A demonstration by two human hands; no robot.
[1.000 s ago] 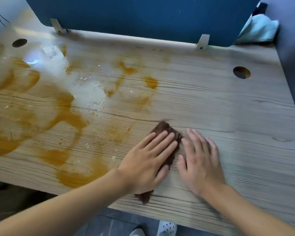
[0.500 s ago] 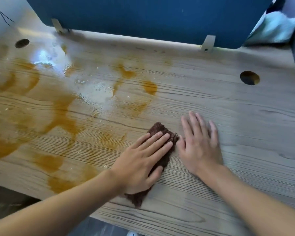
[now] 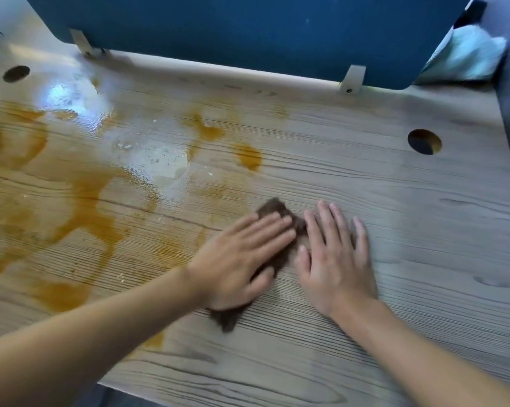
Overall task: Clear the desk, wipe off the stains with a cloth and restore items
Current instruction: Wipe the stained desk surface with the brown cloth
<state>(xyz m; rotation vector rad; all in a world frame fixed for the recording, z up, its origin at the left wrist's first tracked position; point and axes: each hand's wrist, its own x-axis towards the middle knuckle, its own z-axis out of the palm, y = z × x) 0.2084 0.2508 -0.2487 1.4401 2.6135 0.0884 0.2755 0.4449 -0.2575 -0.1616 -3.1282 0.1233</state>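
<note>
The brown cloth (image 3: 272, 208) lies on the bench (image 3: 424, 245) with its long axis running 1 to 7 o'clock. The left grip (image 3: 239, 259) pins it, fingers straight and pressing flat. The right grip (image 3: 334, 259) rests released on bare wood just beside it at 3 o'clock. The orange stains (image 3: 92, 212) spread from 9 to 11 o'clock, so the stroke probably falls to the left grip.
</note>
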